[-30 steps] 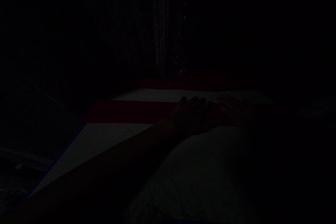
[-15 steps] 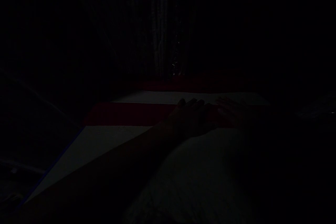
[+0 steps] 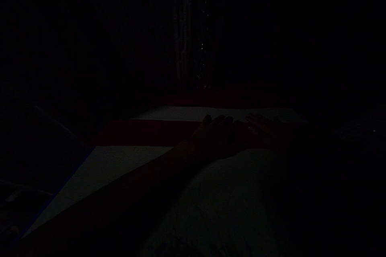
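The picture is very dark. A large red-and-white striped fabric (image 3: 129, 156), with a thin blue edge on its left, spreads out below me. My left hand (image 3: 218, 136) lies on it across a red stripe, palm down with the fingers spread forward. Just to its right, my right hand (image 3: 262, 128) rests on the fabric with its fingers stretched toward the left one. Deep shadow hides most of the right forearm. Neither hand shows anything held in it.
Behind the fabric stands a dim ribbed vertical shape (image 3: 182, 28), with several tiny bright glints (image 3: 202, 46) beside it. At the lower left, a faint pale line (image 3: 27, 186) runs near the blue edge. Darkness hides the rest.
The view has shifted very slightly, and the fabric and hands sit a little lower in it. The glints at the back look different. Both hands keep their places on the fabric.
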